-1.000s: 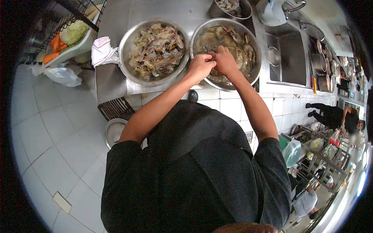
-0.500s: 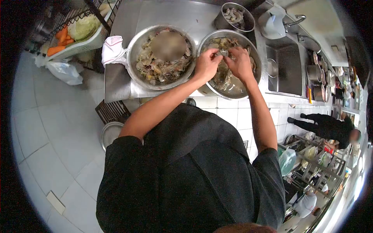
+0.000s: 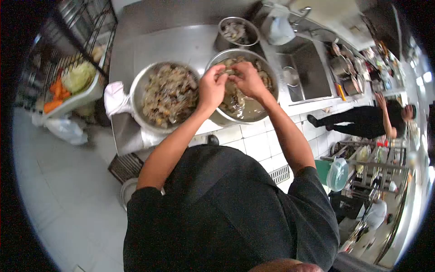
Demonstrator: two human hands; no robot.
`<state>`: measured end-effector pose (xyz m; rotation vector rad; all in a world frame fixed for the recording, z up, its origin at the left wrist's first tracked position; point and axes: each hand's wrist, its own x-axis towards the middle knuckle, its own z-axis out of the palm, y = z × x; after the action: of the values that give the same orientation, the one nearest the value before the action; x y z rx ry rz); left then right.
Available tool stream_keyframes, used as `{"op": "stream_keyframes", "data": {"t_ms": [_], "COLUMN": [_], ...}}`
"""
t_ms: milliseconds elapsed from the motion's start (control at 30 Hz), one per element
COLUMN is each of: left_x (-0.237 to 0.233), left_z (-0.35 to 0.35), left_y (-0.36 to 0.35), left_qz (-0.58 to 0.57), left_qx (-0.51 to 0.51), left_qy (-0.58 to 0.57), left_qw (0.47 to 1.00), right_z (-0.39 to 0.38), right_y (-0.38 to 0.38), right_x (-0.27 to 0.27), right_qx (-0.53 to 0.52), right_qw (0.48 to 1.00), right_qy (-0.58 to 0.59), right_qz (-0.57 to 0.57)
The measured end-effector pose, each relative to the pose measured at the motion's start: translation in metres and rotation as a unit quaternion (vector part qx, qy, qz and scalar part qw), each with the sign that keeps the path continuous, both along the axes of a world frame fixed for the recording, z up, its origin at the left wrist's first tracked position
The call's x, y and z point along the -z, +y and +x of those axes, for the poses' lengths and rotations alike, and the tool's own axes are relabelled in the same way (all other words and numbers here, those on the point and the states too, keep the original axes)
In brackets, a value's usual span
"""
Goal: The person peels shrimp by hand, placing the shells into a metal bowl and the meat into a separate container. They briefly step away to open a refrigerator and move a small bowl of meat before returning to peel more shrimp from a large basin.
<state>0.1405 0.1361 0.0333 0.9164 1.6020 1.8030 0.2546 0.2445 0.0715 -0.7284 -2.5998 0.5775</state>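
Note:
My left hand (image 3: pixel 212 87) and my right hand (image 3: pixel 247 80) come close together over a round metal bowl (image 3: pixel 272 68), which holds cloudy liquid and shellfish-like pieces. Fingers of both hands are pinched around something small that I cannot make out between the fingertips. To the left stands a metal bowl (image 3: pixel 136 97) full of greyish-brown shells or shrimp pieces. Behind the bowls is a smaller metal pot (image 3: pixel 222 43) with greyish shrimp-like pieces.
A sink (image 3: pixel 308 68) lies right of the bowls. A white cloth (image 3: pixel 116 97) hangs by the left bowl. At the far left, a white basket (image 3: pixel 84 97) holds carrots and cabbage. A person in black (image 3: pixel 358 121) stands at the right.
The camera view has shifted, so the bowls and counter appear lower and further left. Both hands remain pinched together over the right bowl. The person in black has an arm raised.

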Motion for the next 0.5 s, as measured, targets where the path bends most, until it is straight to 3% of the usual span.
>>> {"op": "stream_keyframes", "data": {"t_ms": [33,67,233,367,433,500], "left_x": [-0.008,-0.004,-0.050,-0.064,-0.069,-0.036], "left_z": [-0.004,-0.009,-0.017,-0.041,-0.055,-0.082], "left_y": [-0.002,0.002,-0.009,-0.042,-0.067,-0.086], "left_qz": [-0.004,0.008,0.084,0.042,0.015,0.021], "left_qx": [0.036,0.026,0.039,-0.030,-0.085,-0.119], "left_qy": [-0.031,0.038,-0.082,-0.068,-0.021,-0.042], "left_qw": [0.999,0.999,0.992,0.996,0.996,0.992], "right_z": [-0.001,-0.002,-0.018,-0.053,-0.080,-0.106], "right_y": [-0.008,-0.012,-0.011,-0.030,-0.045,-0.066], "right_x": [-0.010,-0.020,-0.038,-0.047,-0.036,-0.024], "right_qx": [0.019,0.016,0.014,-0.029,-0.061,-0.085], "right_qw": [1.000,1.000,0.997,0.991,0.994,0.996], "right_qy": [0.004,0.007,0.011,0.055,0.062,0.024], "right_qz": [-0.008,-0.002,0.080,0.117,0.070,0.028]}}
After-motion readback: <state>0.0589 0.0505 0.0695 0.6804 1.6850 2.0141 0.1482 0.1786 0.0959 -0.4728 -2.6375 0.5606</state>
